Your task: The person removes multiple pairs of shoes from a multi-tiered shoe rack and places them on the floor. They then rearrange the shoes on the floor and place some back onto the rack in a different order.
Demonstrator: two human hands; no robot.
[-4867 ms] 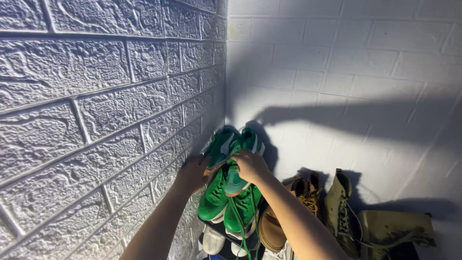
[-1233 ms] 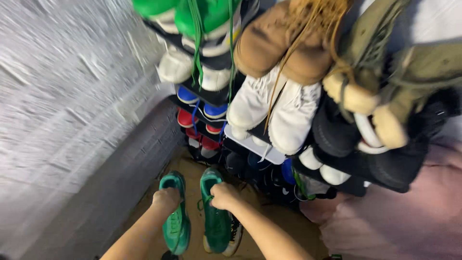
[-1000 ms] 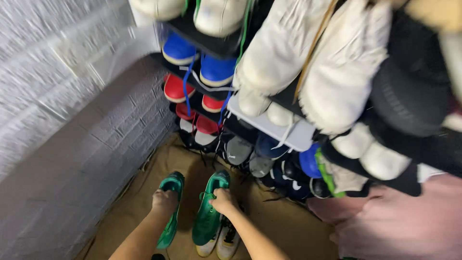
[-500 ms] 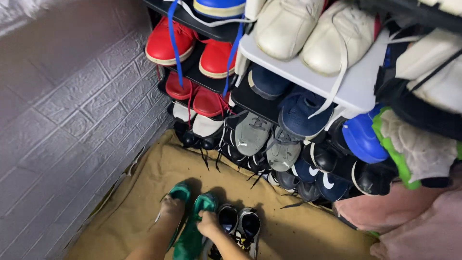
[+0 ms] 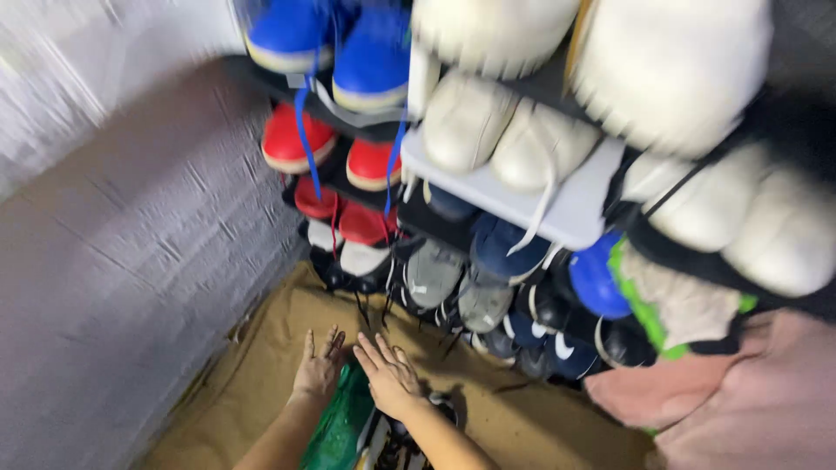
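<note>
Head view — open hands [image 5: 353,374] above green shoes [image 5: 341,426].

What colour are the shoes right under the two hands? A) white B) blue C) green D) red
C: the left hand and right hand are spread open just above the green shoes on the tan floor covering; the red and blue pairs sit up on the shoe rack.

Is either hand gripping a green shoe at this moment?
No: the left hand and right hand are both spread open, fingers extended, above the green shoes on the tan floor covering.
</note>
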